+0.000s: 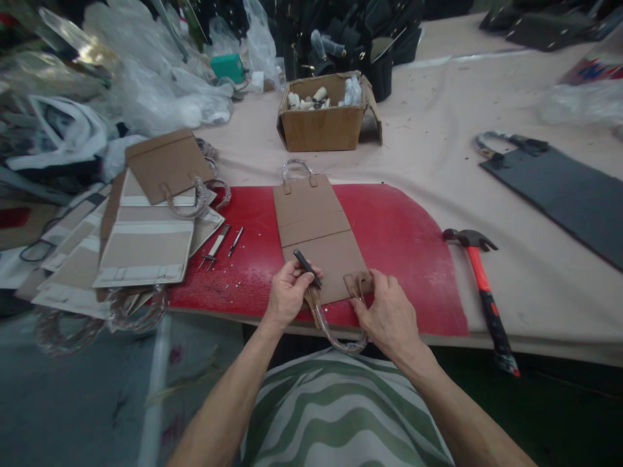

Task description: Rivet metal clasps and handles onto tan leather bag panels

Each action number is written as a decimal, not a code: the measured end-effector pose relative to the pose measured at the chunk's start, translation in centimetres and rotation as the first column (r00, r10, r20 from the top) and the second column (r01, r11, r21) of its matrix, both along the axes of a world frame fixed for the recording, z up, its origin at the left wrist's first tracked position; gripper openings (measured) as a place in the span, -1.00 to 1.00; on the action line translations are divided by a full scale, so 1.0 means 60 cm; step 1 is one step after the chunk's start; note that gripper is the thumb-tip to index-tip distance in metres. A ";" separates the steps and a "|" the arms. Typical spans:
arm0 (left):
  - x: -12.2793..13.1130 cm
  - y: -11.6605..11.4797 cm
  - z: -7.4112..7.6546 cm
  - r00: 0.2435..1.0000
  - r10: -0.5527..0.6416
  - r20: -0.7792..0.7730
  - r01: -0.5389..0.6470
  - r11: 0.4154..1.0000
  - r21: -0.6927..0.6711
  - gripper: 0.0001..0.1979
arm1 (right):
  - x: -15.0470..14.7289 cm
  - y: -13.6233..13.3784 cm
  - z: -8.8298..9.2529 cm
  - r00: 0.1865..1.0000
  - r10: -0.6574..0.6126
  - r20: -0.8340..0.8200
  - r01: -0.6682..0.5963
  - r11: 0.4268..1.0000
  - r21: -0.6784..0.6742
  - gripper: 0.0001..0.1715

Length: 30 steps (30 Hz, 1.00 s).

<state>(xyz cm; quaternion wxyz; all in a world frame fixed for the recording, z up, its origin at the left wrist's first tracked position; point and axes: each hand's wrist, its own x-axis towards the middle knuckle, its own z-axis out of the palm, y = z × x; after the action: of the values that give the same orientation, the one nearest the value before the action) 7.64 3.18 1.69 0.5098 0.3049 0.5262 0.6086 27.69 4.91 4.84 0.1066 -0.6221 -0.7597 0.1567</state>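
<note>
A tan bag panel (316, 227) lies on the red mat in front of me, with a plastic-wrapped handle at its far end and another handle (341, 344) at its near end. My left hand (287, 292) is closed around a small dark hand tool (306, 267), slim like a punch; its exact kind is unclear. The tool's lower end is beside the near handle's left tab. My right hand (387, 311) pinches the near handle close to its right tab, at the panel's near right corner. The handle's loop hangs over the table edge towards me.
A claw hammer (479, 272) lies right of the red mat (403, 259). Dividers (214, 246) and a thin metal tool (236, 241) rest on its left. Stacked bag panels (146, 240) stand further left. Beyond are a cardboard box (324, 126) and a dark panel (555, 188).
</note>
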 end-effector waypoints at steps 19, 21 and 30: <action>0.005 -0.085 -0.012 0.987 -0.078 -0.143 0.078 0.997 -0.009 -0.78 | 0.050 -0.128 -0.032 0.259 -0.826 -0.501 0.074 0.534 -0.842 -0.58; 0.007 -0.085 -0.011 0.989 -0.090 -0.118 0.088 0.996 -0.023 -0.76 | 0.045 -0.138 -0.056 0.031 -0.934 -0.357 -0.082 0.354 -0.932 -0.74; 0.019 -0.082 0.010 0.997 -0.046 0.068 0.054 0.993 -0.110 -0.62 | 0.012 -0.131 -0.137 -0.123 -0.848 -0.515 -0.690 0.446 -0.570 -0.65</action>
<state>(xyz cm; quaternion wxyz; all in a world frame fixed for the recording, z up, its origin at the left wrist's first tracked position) 8.77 -1.75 2.31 0.5579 0.2691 0.5346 0.5749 28.40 -2.92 -3.36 0.3017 -0.2683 -0.0940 0.9100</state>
